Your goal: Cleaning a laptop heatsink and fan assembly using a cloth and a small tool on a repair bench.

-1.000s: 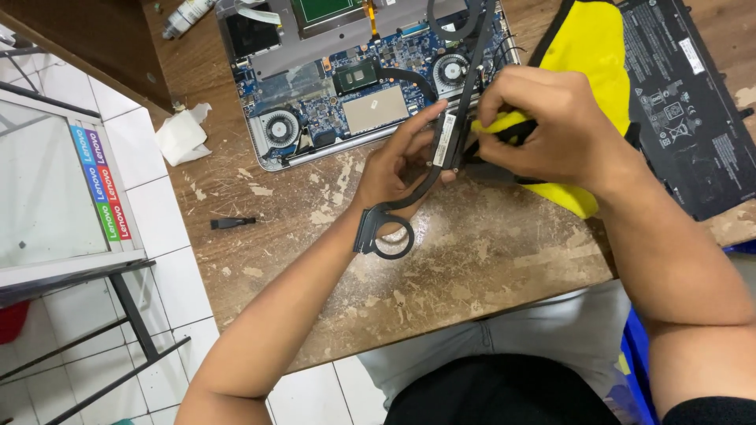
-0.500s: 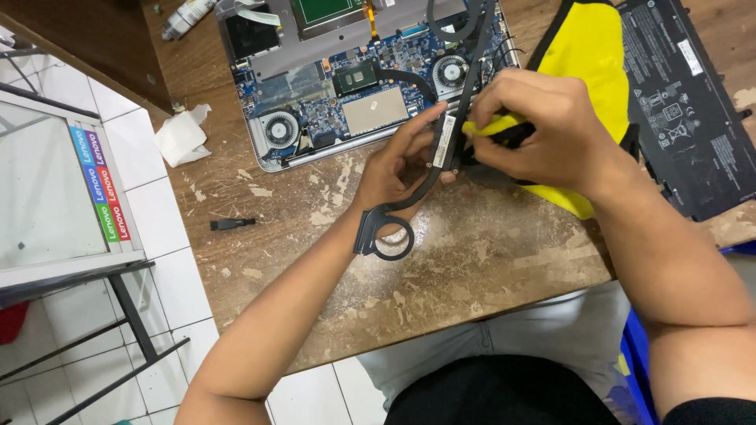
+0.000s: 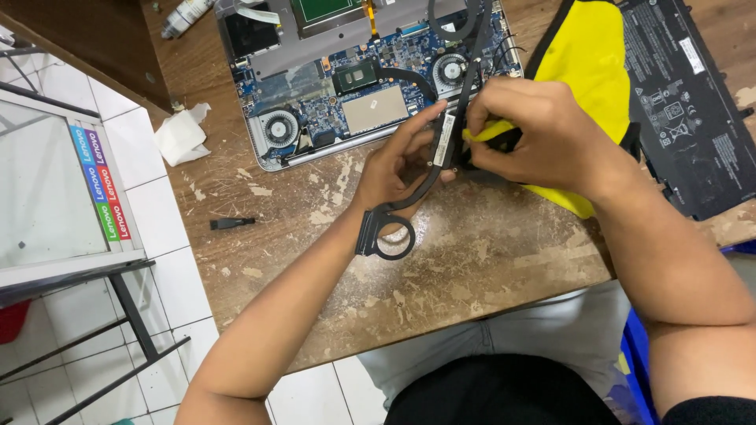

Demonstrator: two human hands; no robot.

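Left hand (image 3: pixel 394 169) grip holds the black heat pipe assembly (image 3: pixel 429 177); right hand (image 3: pixel 535 134) grip pinches a yellow cloth (image 3: pixel 484 134) against it, above the desk (image 3: pixel 472 267).

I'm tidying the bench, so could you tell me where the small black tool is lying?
In the head view the small black tool lies on the wooden table, near its left edge, below the crumpled white tissue and left of the left hand.

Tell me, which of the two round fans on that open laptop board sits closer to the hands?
The right-hand fan, just above the right hand; the other fan sits far to the left, clear of both hands.
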